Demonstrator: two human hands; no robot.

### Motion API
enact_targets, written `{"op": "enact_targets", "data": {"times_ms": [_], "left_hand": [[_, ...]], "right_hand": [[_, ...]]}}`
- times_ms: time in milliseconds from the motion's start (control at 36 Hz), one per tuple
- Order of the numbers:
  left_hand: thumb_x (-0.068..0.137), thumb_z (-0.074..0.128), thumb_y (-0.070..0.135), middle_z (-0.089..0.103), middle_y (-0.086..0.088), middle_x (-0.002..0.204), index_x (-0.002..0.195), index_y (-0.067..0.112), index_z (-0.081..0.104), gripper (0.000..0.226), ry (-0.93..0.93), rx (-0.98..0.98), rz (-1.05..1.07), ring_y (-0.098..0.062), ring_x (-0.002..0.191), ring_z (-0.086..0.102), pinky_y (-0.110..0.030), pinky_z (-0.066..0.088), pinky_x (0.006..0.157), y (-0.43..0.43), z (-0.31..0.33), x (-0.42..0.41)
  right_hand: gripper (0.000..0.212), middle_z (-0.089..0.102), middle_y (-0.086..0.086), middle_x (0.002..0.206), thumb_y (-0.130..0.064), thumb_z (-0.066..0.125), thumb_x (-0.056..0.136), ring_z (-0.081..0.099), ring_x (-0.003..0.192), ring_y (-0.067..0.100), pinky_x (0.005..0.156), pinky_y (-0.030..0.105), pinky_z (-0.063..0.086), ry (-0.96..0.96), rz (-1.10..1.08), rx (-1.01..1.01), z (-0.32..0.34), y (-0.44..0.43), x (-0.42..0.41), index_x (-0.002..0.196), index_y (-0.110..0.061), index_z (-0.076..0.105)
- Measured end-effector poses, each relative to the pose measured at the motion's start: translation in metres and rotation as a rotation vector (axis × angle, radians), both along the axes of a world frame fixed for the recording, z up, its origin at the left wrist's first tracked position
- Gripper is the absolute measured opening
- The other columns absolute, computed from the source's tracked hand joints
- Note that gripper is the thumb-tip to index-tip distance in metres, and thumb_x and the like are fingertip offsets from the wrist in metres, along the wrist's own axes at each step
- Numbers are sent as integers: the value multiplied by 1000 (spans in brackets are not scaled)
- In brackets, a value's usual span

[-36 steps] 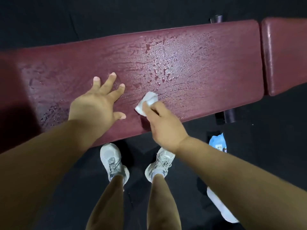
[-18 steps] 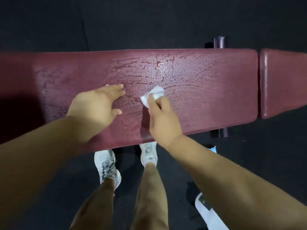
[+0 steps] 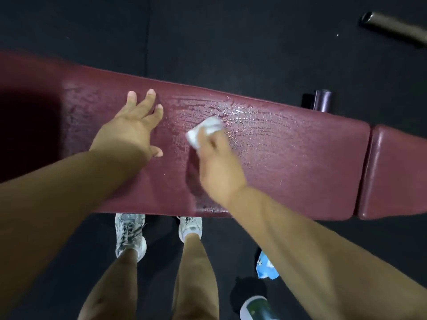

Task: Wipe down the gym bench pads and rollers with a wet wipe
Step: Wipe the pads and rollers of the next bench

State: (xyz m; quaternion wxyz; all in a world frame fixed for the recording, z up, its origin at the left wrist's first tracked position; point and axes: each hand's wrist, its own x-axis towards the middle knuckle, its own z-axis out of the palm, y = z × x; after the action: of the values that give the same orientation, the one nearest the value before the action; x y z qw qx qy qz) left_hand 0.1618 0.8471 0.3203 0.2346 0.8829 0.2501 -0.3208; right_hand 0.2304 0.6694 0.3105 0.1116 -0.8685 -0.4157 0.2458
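Through the head camera I see my left hand (image 3: pixel 131 132) flat on the long pad (image 3: pixel 288 162), fingers straight and spread, thumb out to the side, holding nothing. My right hand (image 3: pixel 217 165) grips the wet wipe (image 3: pixel 203 130), a bunched white wad, with the fingers curled over it. It presses the wipe onto the pad's top, just right of my left hand and towards the far edge. The hand is a little blurred, so I cannot make out each finger.

The dark red pad shines wet in streaks around the wipe and off to its right. There is another wet patch at the near edge under my right wrist. Its left end lies in deep shadow. A short pad (image 3: pixel 397 172) of the same colour sits just beside its right end, with a narrow gap between them. A dark frame tube (image 3: pixel 322 100) sticks out behind the long pad.

On the black floor (image 3: pixel 231 42) my two pale shoes (image 3: pixel 129 232) stand close against the near edge. A blue packet (image 3: pixel 266 269) and a white-rimmed bottle (image 3: pixel 255 308) lie near my right leg. A grey bar (image 3: pixel 392 28) lies far off at the top right.
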Motion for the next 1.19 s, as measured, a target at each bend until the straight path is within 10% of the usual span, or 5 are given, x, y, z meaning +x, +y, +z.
{"op": "enact_targets", "data": {"times_ms": [111,333,611,861,1194], "left_hand": [[83,69,33,-15,11,156,150,25,12,89,-12,-9,17,-18,144,-14,-40,21,113,-1,5,1],[83,69,30,-14,14,156,150,26,12,89,-34,-38,94,-14,144,-14,-34,17,115,-4,6,1],[68,82,28,20,-12,155,143,8,36,90,-223,104,247,-33,141,14,-49,21,114,1,7,-46],[76,76,32,-6,10,157,149,27,16,95,-73,33,447,-21,143,-6,-46,22,114,7,13,-103],[76,73,38,-4,10,158,149,26,16,93,-118,31,428,-18,145,-3,-43,24,114,9,9,-116]], "right_hand": [[59,51,15,111,2,54,72,51,74,26,62,30,48,0,189,62,-11,-23,21,130,-7,52],[43,34,23,135,-3,39,90,41,117,33,78,24,26,-29,-879,-78,6,-16,122,133,-3,45],[60,35,11,131,-1,45,87,47,100,29,85,36,43,114,355,-60,-1,33,23,144,-15,33],[42,32,16,132,1,40,88,44,83,15,82,8,31,-141,-346,-91,-8,58,74,129,-6,46],[59,36,8,124,-7,49,91,43,106,25,74,23,23,7,709,-61,5,78,24,144,-23,31]]}}
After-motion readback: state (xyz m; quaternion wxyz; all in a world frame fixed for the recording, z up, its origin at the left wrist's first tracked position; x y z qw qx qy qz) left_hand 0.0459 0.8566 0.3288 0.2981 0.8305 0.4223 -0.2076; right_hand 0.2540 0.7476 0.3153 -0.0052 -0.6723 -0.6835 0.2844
